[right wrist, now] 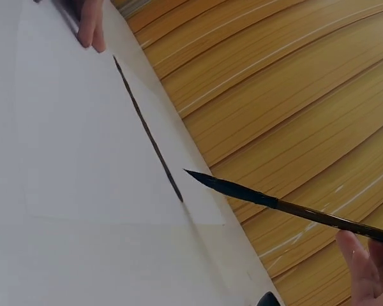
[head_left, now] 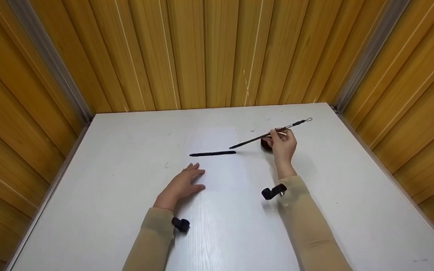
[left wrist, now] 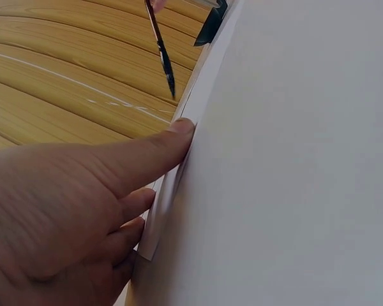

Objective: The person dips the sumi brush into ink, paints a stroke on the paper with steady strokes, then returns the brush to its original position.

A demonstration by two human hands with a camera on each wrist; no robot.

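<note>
White table [head_left: 126, 195], white paper sheet [head_left: 220, 173], black ink stroke [head_left: 212, 153], dark brown brush [head_left: 266, 135], beige sleeves [head_left: 307, 226]

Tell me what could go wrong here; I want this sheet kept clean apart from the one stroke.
The brush in the right hand hangs with its dark, seemingly ink-laden tip above the paper, so a drop might fall. The black stroke may be wet; a hand passing over could smear it. Only the left hand presses one edge, so the sheet might slide.
</note>
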